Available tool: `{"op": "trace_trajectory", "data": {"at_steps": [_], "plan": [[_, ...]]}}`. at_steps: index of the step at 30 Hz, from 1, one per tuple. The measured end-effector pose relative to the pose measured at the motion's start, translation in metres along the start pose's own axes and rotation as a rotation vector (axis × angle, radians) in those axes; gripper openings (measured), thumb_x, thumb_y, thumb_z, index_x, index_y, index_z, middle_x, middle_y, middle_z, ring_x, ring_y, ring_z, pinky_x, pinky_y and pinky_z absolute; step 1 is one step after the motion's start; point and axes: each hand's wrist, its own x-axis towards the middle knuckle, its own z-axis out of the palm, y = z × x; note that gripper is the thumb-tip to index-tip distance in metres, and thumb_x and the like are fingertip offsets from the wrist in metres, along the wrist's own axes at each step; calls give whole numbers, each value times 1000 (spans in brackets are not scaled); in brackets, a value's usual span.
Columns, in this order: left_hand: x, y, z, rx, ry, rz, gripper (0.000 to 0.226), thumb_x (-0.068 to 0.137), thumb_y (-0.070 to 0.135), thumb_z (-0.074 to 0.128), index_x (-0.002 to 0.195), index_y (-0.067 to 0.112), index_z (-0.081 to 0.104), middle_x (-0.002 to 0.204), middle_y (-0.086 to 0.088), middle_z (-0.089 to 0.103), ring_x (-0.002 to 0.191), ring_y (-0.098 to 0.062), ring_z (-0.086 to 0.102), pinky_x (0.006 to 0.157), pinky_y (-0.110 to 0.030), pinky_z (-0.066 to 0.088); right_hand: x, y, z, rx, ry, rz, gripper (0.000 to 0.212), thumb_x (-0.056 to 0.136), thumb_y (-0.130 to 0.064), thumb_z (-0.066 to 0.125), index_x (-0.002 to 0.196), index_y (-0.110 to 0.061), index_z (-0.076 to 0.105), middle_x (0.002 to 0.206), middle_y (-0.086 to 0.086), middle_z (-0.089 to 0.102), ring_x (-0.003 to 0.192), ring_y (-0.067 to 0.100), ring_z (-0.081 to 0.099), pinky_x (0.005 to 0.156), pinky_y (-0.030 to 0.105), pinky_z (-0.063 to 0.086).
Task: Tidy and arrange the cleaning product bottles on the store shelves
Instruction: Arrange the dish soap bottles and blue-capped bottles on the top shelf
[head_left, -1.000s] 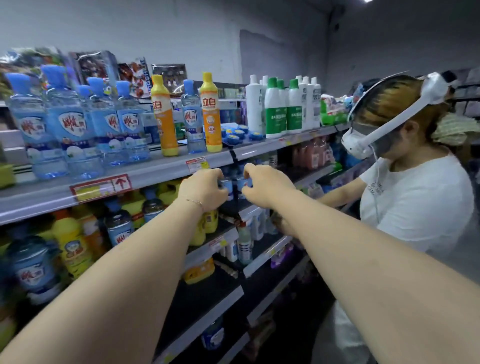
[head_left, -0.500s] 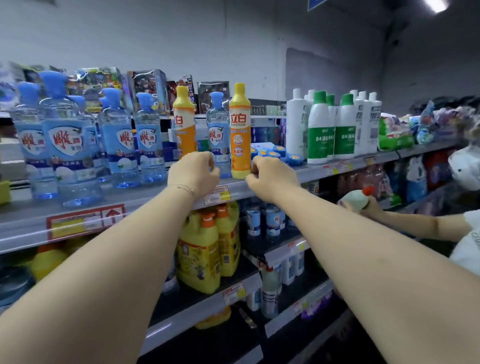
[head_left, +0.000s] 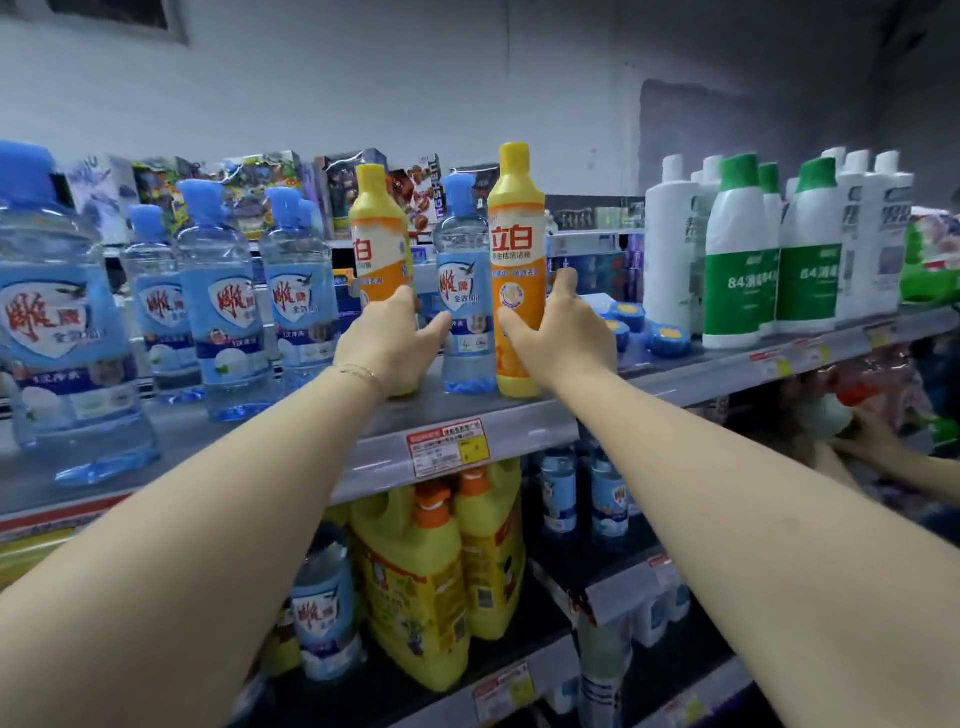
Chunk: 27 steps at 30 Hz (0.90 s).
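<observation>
Two yellow dish-soap bottles stand upright on the top shelf with a clear blue bottle between them. My left hand wraps the lower part of the left yellow bottle, thumb reaching toward the blue bottle. My right hand grips the lower part of the right yellow bottle, fingers behind it. Both bottles rest on the shelf.
Several clear blue bottles fill the shelf to the left. White and green bottles and small blue round tubs stand to the right. Yellow jugs sit on the shelf below. Another person's hand works at lower right.
My hands rose from the shelf's front edge onto the two yellow bottles and closed around them. The view tilted up and nearer the top shelf.
</observation>
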Motion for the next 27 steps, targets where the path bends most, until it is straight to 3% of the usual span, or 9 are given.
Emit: {"op": "trace_trajectory", "data": {"at_steps": [2,6,9,13,18,21,24,27], "plan": [[6,5,3,-89,3,6,55,90,58,49,122,13,50,115,-8,62,100,-26,59,84,-40,51,9,1,9,97,3,-2,46,86,-52,54,109,-16,37,102,3,63,82,26,60,67,37,47],[14,19,10,-369,-73,-20,44,87,43,64,118,20,44,99,5,58,82,-7,57,55,-12,41,24,4,20,195,-12,-35,47,84,-51,58,111,-18,38,98,0,62,84,25,61,69,35,46],[26,22,17,-449,-57,-48,47,81,32,73,112,23,39,97,5,61,75,2,56,46,-10,42,32,9,25,262,-41,-51,50,81,-50,61,111,-17,39,97,0,64,86,26,62,72,36,48],[33,28,25,-546,-49,-91,50,77,22,78,112,21,42,102,4,62,78,1,59,47,-8,46,40,16,30,393,-65,-67,52,79,-46,65,114,-16,41,91,-5,62,87,25,62,78,40,50],[29,39,29,-475,38,-120,51,78,21,78,110,20,38,88,9,55,71,1,53,42,-7,43,45,21,34,486,-103,-86,49,79,-43,66,113,-18,41,84,-11,57,83,21,61,76,38,50],[29,44,32,-415,122,-167,55,75,28,80,116,15,46,100,5,57,85,-10,56,56,-11,42,46,24,34,520,-117,-106,46,80,-43,66,109,-18,41,87,-8,60,81,19,60,72,34,47],[29,47,37,-351,173,-215,53,73,33,81,113,13,53,99,4,55,87,-10,53,65,-20,43,47,27,34,549,-129,-126,48,80,-43,67,111,-17,40,89,-9,60,81,18,60,71,33,47],[29,48,39,-385,168,-229,51,73,33,81,110,17,51,101,5,57,88,-9,54,59,-14,42,47,32,34,570,-151,-145,50,78,-45,67,110,-19,39,91,-9,62,83,17,63,75,38,53]]}}
